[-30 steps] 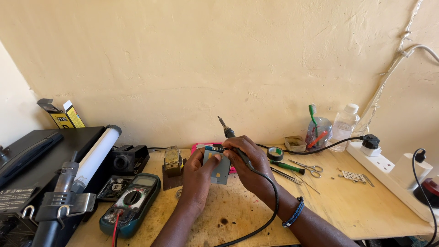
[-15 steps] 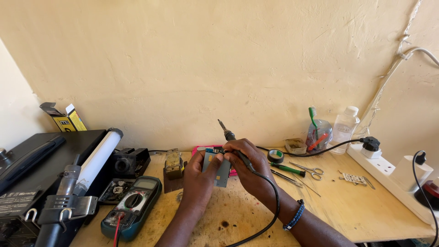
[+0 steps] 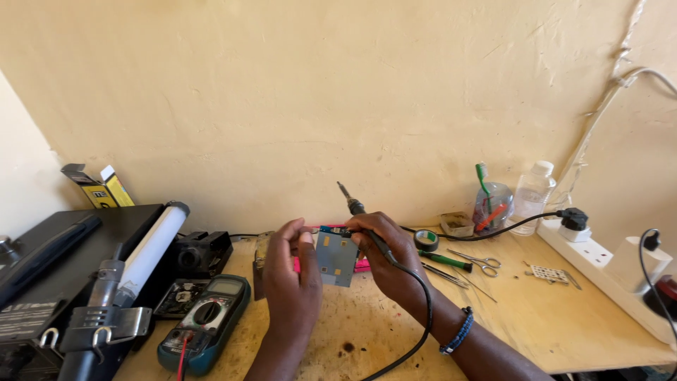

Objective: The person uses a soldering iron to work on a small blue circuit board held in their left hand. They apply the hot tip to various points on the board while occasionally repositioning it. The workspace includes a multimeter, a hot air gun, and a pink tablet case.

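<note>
Board raised slightly since earlier; I see left hand [image 3: 290, 271] gripping the LED board [image 3: 336, 257], right hand [image 3: 386, 257] clasping soldering iron [image 3: 356, 208]

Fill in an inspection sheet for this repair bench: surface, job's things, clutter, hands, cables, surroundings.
Surface: wooden bench, stained with dark spots.
Job's things: small LED board; soldering iron.
Clutter: multimeter, scissors, green screwdriver, tape roll, white tube lamp.
Hands: left hand holds the board; right hand holds the iron.
Cables: black iron cord; power strip.
Surroundings: cream plaster wall.
</note>
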